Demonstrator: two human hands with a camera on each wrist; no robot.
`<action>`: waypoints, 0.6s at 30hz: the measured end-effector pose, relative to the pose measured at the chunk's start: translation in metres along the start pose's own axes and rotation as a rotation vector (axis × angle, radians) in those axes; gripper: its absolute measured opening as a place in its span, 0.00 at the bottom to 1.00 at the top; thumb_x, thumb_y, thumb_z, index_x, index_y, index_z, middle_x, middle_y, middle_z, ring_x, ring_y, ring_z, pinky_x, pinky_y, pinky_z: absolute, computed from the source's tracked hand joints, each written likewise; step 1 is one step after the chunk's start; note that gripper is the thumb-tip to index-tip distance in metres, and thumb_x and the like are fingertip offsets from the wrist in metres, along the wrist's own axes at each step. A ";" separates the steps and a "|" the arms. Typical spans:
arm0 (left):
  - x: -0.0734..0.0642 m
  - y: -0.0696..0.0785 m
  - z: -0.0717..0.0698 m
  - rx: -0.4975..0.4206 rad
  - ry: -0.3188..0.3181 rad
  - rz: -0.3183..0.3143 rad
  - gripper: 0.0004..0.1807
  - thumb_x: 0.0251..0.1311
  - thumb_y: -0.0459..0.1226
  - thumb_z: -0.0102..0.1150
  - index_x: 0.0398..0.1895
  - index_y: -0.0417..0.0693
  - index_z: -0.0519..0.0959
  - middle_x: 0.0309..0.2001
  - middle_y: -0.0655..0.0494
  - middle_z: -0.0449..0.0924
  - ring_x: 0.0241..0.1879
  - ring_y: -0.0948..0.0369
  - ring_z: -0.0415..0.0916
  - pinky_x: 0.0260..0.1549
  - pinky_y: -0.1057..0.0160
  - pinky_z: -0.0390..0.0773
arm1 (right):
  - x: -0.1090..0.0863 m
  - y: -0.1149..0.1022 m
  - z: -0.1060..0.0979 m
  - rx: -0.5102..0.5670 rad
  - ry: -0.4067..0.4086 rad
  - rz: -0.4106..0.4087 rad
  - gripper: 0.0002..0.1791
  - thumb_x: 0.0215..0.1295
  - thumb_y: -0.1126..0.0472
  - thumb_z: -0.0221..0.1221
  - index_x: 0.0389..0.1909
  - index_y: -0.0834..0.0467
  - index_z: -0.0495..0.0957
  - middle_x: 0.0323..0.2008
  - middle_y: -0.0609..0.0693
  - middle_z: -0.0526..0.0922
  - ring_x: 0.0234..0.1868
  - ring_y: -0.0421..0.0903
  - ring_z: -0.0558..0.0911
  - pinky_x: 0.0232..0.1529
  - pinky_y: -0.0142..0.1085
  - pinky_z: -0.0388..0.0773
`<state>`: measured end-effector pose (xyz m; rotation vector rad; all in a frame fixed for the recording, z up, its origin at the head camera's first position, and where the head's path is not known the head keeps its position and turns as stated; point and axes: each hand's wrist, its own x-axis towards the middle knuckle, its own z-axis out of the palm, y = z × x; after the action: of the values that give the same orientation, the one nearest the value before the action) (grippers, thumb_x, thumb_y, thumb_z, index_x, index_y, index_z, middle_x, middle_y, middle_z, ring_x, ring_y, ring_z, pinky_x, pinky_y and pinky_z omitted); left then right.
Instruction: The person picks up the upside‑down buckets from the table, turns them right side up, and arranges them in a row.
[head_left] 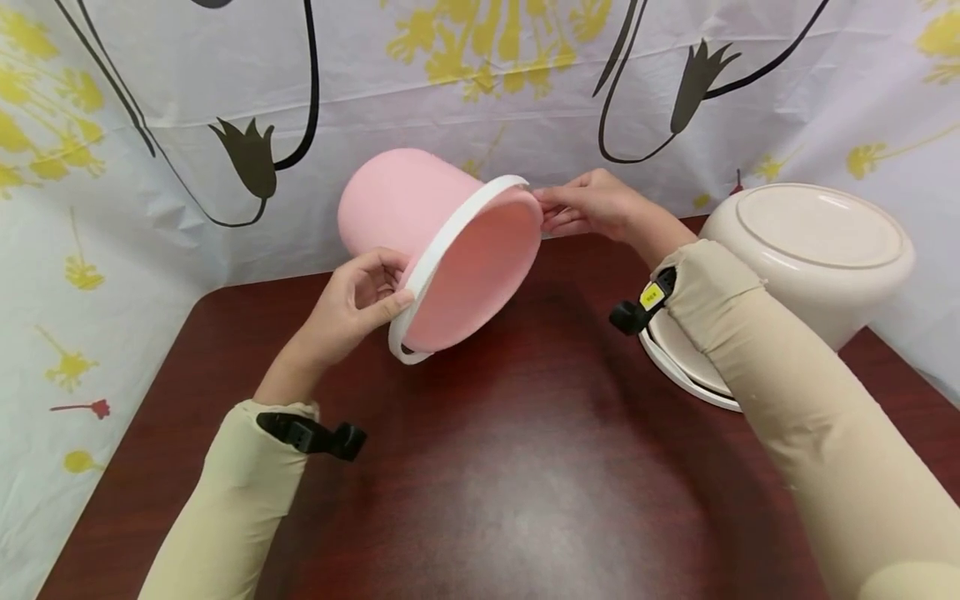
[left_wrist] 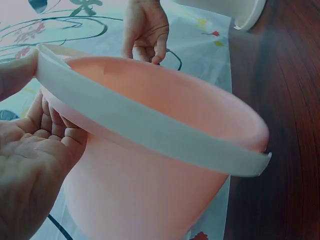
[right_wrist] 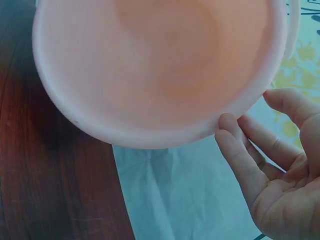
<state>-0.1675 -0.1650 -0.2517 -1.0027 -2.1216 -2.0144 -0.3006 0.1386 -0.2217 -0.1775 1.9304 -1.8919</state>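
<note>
A pink trash can (head_left: 405, 196) with a white rim band (head_left: 442, 250) is held tilted above the table, its mouth facing down and to the right. My left hand (head_left: 352, 296) grips the mouth's left edge, thumb on the white band and fingers under it. At the opposite edge, my right hand (head_left: 588, 204) holds the rim lightly by its fingertips, as the right wrist view shows. In the left wrist view, one end of the white band (left_wrist: 150, 127) juts past the pink rim. The can's inside (right_wrist: 165, 65) shows nothing in it.
An upside-down cream bin (head_left: 817, 242) stands at the right, behind the right forearm; a white ring (head_left: 686, 379) lies at its base. The dark red table (head_left: 487, 467) spreads below. A patterned white sheet (head_left: 360, 92) hangs close behind the table.
</note>
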 end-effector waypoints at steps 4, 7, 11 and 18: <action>-0.001 -0.001 -0.003 -0.153 0.066 0.017 0.10 0.57 0.29 0.58 0.41 0.39 0.74 0.35 0.52 0.72 0.35 0.61 0.69 0.35 0.69 0.72 | -0.002 -0.005 0.001 -0.015 -0.002 -0.016 0.08 0.59 0.62 0.61 0.26 0.62 0.84 0.24 0.57 0.83 0.26 0.47 0.83 0.34 0.37 0.79; -0.002 -0.002 -0.005 -0.266 0.100 0.021 0.09 0.58 0.31 0.56 0.42 0.39 0.74 0.37 0.51 0.72 0.36 0.61 0.69 0.36 0.70 0.73 | -0.004 -0.008 0.003 -0.032 0.009 -0.030 0.07 0.58 0.63 0.61 0.25 0.62 0.83 0.22 0.57 0.82 0.25 0.46 0.83 0.31 0.35 0.80; -0.003 -0.003 -0.008 -0.399 0.148 0.035 0.11 0.60 0.31 0.53 0.46 0.36 0.72 0.39 0.48 0.73 0.38 0.60 0.70 0.39 0.68 0.73 | -0.006 -0.008 0.002 -0.083 0.035 -0.047 0.05 0.57 0.64 0.62 0.26 0.62 0.83 0.23 0.54 0.82 0.26 0.44 0.82 0.31 0.35 0.80; -0.002 -0.005 -0.011 -0.595 0.263 0.095 0.16 0.62 0.33 0.50 0.49 0.30 0.70 0.43 0.45 0.74 0.43 0.57 0.71 0.45 0.64 0.71 | -0.009 -0.002 0.002 -0.147 0.058 -0.080 0.04 0.56 0.62 0.63 0.30 0.59 0.83 0.25 0.51 0.82 0.29 0.43 0.82 0.34 0.36 0.79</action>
<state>-0.1725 -0.1756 -0.2558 -0.7986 -1.3433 -2.6150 -0.2925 0.1404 -0.2181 -0.2498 2.1326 -1.8236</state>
